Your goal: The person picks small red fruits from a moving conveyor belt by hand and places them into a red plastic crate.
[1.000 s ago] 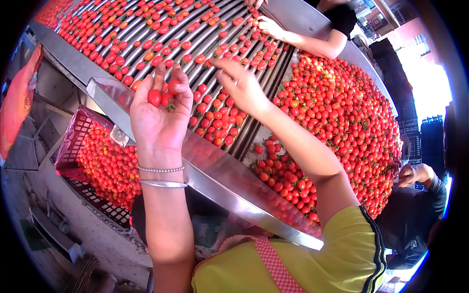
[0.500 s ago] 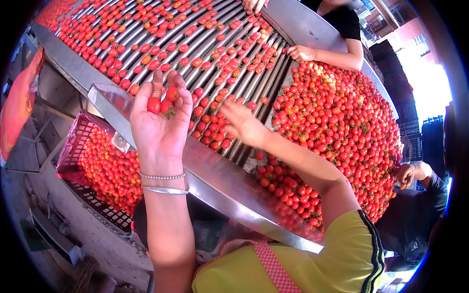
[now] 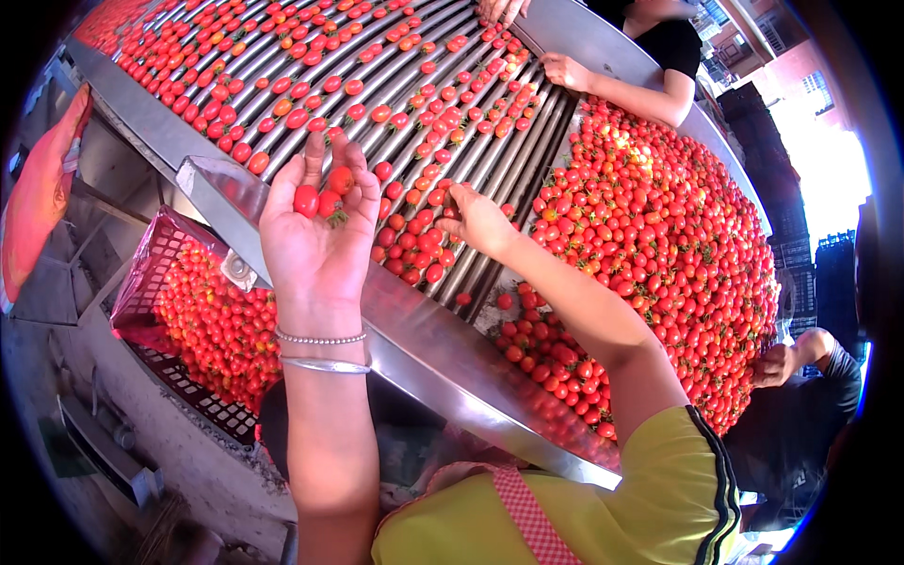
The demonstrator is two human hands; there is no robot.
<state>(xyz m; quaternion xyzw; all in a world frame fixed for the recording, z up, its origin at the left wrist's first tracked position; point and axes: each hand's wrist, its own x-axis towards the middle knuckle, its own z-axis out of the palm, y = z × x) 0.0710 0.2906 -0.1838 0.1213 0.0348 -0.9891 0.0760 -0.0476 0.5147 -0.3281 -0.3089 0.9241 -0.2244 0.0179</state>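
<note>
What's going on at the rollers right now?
A person is handling tomatoes. Their left hand, palm up, holds three tomatoes at the fingers. Their right hand is over the rollers, fingertips at more tomatoes; whether it grips one is unclear. A heap lies to the right of the rollers, and a crate at the lower left holds more. Across the rollers, a co-worker's hands are at the far edge.
</note>
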